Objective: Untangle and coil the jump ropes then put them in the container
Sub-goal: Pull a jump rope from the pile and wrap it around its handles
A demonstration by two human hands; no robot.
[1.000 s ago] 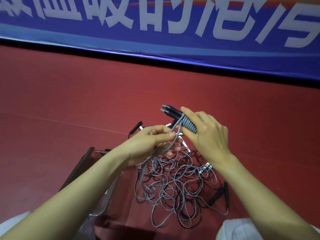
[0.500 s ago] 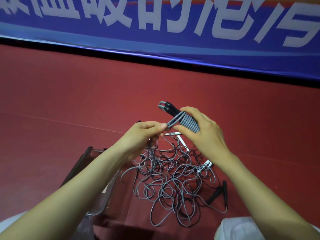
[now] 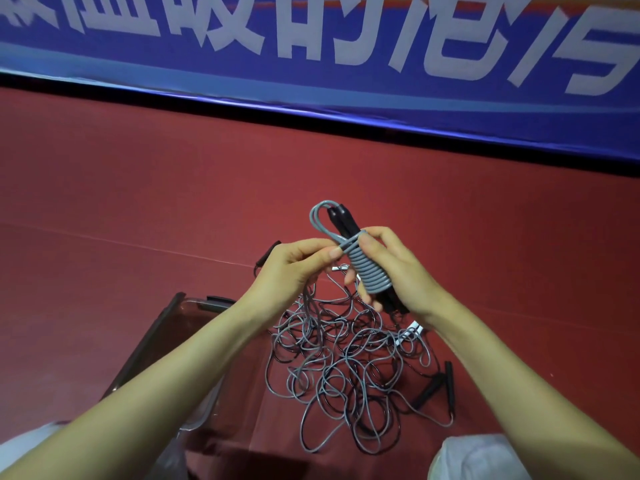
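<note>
My right hand grips a pair of black jump rope handles with grey rope wound tightly round them in a coil. A grey loop sticks out at the top of the bundle. My left hand pinches the grey rope right beside the coil's upper end. Below both hands a tangle of grey and black jump ropes lies on the red floor. The clear container with a dark rim stands at the lower left, partly behind my left forearm.
Loose black handles lie at the right edge of the tangle and another pokes out behind my left hand. A white piece shows under my right wrist. A blue banner runs along the back. My pale knees sit at both lower corners.
The wound coil has turned more upright in my right hand. A grey loop now stands out at the bundle's top, and my left hand has come up against the coil, holding the rope end.
</note>
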